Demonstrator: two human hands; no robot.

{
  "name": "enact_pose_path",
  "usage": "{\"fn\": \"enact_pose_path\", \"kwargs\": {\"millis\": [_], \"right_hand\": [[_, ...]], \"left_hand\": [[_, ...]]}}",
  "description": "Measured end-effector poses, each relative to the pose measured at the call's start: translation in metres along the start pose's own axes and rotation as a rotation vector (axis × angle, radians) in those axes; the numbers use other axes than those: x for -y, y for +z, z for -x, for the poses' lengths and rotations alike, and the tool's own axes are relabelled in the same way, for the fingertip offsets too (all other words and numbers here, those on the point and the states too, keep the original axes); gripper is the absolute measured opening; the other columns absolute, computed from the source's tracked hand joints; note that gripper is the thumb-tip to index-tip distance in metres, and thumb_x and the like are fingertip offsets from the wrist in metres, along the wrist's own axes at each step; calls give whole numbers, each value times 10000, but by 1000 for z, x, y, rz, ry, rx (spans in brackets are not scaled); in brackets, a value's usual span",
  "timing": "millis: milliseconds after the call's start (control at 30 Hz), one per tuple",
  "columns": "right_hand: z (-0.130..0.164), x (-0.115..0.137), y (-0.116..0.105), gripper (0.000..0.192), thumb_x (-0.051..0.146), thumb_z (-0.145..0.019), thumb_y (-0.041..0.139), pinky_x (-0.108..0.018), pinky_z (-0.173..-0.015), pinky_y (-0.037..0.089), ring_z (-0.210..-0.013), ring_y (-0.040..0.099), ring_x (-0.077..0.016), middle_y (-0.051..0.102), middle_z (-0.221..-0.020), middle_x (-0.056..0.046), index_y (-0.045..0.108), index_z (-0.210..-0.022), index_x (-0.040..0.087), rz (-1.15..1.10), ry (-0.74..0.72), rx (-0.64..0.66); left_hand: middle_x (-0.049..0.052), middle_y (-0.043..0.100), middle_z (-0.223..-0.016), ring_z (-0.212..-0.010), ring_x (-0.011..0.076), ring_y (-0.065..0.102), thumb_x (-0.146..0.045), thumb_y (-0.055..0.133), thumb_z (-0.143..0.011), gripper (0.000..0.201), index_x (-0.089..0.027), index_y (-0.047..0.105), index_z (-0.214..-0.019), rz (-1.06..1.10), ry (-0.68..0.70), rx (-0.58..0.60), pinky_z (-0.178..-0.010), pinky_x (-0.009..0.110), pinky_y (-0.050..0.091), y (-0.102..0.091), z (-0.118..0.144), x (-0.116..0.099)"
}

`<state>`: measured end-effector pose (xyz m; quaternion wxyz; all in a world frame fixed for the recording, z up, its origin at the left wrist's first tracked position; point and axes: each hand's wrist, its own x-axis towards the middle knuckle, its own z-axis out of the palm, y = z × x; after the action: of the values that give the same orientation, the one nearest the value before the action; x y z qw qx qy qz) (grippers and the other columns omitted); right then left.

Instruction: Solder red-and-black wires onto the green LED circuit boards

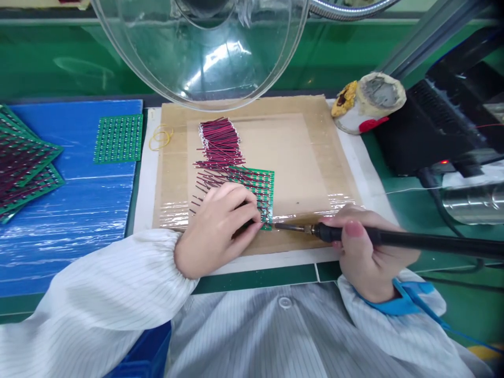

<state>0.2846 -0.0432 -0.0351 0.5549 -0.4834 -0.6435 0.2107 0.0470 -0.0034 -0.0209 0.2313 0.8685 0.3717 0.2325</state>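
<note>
My right hand (366, 247) grips a soldering iron (350, 234) by its black handle. The iron's metal tip meets the lower right corner of a green circuit board (266, 189). Over the board's left part lies my left hand (226, 226), thumb and forefinger pinched beside the tip on what looks like a thin dark red wire, mostly hidden by the fingers. Rows of dark red wires (208, 179) stick out leftward from the board, partly under my hand. Just behind it is a heap of loose dark red wires (220, 139) with bare silvery ends.
Cardboard (311, 157) lies under the work. On a blue surface (90, 210) at left are one board (119, 138) and a stack of wired boards (23, 163). A round clear lens (205, 58) hangs above. A tin (374, 102) and a black soldering station (417, 126) stand right.
</note>
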Motion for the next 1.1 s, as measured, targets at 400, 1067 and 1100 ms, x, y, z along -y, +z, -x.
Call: {"fn": "enact_pose_path", "kwargs": {"millis": [400,1067,1100], "right_hand": [[0,1,1,115,182,-836,605,-272,-498,444,-548,573,-106,668,-692,17,706,-787,209,28,14,-75],[-12,-3,10,225,263,-852,592,-240,-403,329,-456,503,-102,526,-504,17,651,-658,166,-73,-61,-367],[-12,-3,9,228,275,-848,596,-242,-411,341,-471,517,-109,528,-506,17,649,-651,173,-69,-60,-386]], "left_hand": [[28,589,-987,-996,194,487,-197,529,-923,96,-173,592,-855,-16,9,9,-883,374,383,1,-1,-1],[37,587,-960,-949,195,502,-201,500,-937,121,-168,587,-860,0,-28,50,-835,379,401,-5,4,-6],[37,589,-963,-936,190,507,-201,491,-942,124,-169,586,-868,4,-29,76,-826,376,408,-7,7,-8]]}}
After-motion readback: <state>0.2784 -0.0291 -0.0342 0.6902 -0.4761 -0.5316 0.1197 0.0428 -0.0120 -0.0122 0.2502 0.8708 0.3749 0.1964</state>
